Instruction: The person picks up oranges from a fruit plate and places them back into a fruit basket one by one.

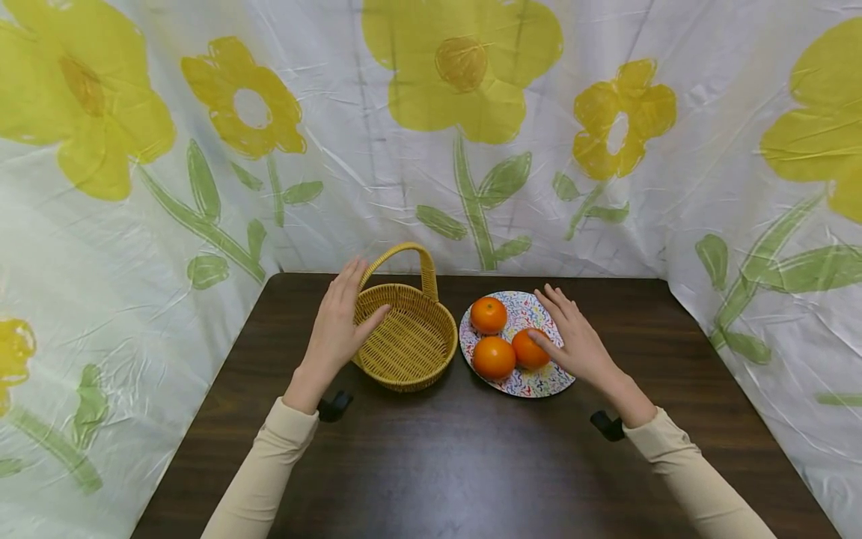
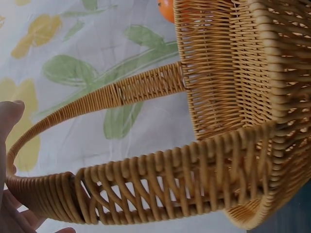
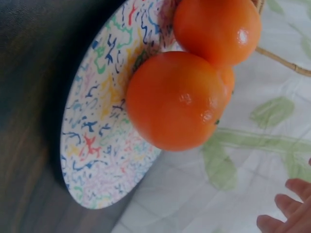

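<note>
A yellow wicker basket (image 1: pixel 405 340) with an arched handle (image 1: pixel 429 273) stands on the table, its woven inside bare. My left hand (image 1: pixel 342 322) is at its left side, fingers straight and thumb spread over the rim; whether it touches the basket I cannot tell. In the left wrist view the handle (image 2: pixel 170 179) fills the foreground, with fingertips near its top. Right of the basket, a colourfully patterned plate (image 1: pixel 532 385) carries three oranges (image 1: pixel 494 358). Over the plate's right side hovers my right hand (image 1: pixel 572 340), fingers extended, the thumb overlapping one orange (image 3: pixel 177 102) in the head view.
The dark wooden table (image 1: pixel 431 464) ends at the back against a white curtain (image 1: pixel 377 202) printed with yellow flowers, which also hangs along both sides. Black wrist mounts (image 1: pixel 334 406) sit under the wrists.
</note>
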Motion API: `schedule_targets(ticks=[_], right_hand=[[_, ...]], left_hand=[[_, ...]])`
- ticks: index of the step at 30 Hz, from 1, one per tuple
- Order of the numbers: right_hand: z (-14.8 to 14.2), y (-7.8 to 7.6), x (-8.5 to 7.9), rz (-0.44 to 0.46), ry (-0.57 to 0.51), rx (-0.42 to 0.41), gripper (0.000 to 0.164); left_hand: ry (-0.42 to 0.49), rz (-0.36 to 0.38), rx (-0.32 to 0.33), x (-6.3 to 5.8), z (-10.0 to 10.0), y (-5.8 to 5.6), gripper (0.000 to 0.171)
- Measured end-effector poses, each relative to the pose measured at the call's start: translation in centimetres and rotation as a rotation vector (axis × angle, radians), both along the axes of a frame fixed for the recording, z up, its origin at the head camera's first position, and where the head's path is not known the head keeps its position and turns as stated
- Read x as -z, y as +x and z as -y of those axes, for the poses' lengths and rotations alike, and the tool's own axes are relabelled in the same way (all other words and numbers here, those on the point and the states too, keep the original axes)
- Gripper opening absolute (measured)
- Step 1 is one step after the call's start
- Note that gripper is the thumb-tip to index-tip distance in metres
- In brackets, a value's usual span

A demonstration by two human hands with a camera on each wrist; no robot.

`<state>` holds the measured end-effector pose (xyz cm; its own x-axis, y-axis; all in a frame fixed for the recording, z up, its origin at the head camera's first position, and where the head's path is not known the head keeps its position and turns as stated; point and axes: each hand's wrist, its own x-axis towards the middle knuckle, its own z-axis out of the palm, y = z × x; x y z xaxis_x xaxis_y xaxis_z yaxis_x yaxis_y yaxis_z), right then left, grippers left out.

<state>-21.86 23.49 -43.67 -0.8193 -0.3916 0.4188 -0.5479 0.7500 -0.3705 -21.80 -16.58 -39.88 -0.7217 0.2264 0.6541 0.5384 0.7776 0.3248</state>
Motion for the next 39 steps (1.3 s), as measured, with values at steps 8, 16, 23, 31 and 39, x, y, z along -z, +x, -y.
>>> schedule_targets(ticks=[8, 16, 23, 31, 39], right_hand=[[-0.2, 0.3, 0.7, 0.074, -0.014, 0.017, 0.072], [-0.3, 0.5, 1.1, 0.108, -0.034, 0.032, 0.073], [-0.3, 0.5, 1.8, 0.092, -0.037, 0.014, 0.078], [-0.1, 0.5, 2.7, 0.047, -0.066, -0.001, 0.08], [-0.3, 0.9, 3.5, 0.082, -0.072, 0.016, 0.08]], left_hand=[[0.065, 0.033, 0.002, 0.8, 0.6, 0.2, 0.079], [0.095, 0.066, -0.017, 1.4, 1.0, 0.5, 0.08], [0.117, 0.119, -0.049, 2.2, 1.4, 0.9, 0.077], [0.129, 0.18, -0.078, 2.9, 1.6, 1.4, 0.076], [0.122, 0.198, -0.093, 3.8, 2.0, 1.7, 0.075]])
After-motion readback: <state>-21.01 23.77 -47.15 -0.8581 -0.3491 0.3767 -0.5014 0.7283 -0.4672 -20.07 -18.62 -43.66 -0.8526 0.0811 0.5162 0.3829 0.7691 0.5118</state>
